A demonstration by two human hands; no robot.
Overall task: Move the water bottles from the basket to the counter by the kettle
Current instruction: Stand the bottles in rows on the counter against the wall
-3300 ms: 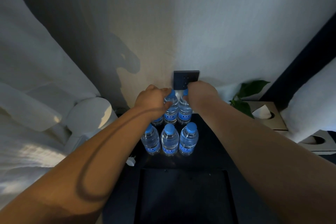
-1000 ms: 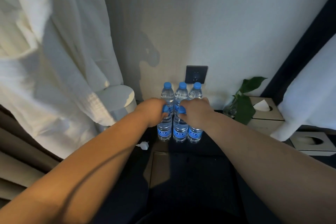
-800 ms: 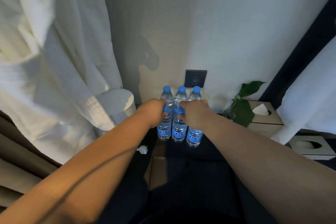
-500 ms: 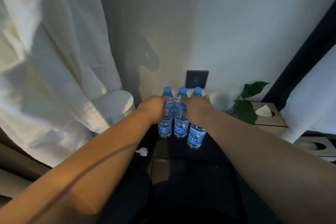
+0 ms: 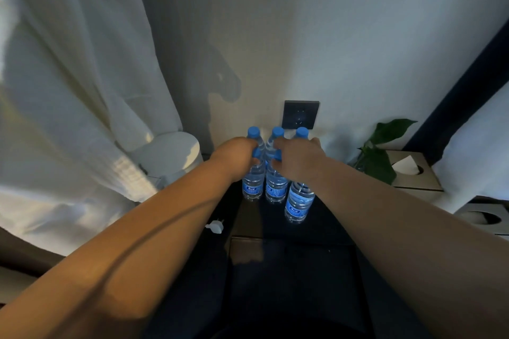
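Clear water bottles with blue caps stand in two rows of three on the dark counter (image 5: pixel 325 231), below a wall socket. The back row (image 5: pixel 277 132) shows only its caps and necks. My left hand (image 5: pixel 237 158) grips the top of the front left bottle (image 5: pixel 252 187). My right hand (image 5: pixel 298 161) is curled over the tops of the front middle bottle (image 5: pixel 275 190) and the front right bottle (image 5: pixel 298 205). The front right bottle sits lower and nearer me than its neighbours. The white kettle (image 5: pixel 169 153) stands to the left. No basket is in view.
A white bathrobe (image 5: pixel 77 107) hangs at the left and drapes over the kettle's side. A white plug (image 5: pixel 214 227) lies on the counter's left part. A green plant (image 5: pixel 381 151) and tissue boxes (image 5: pixel 413 170) stand at the right. A black socket (image 5: pixel 300 114) is on the wall.
The front right bottle has come out of line, toward me and down under my right hand. Both hands stay on the front row's tops. The view has shifted slightly.
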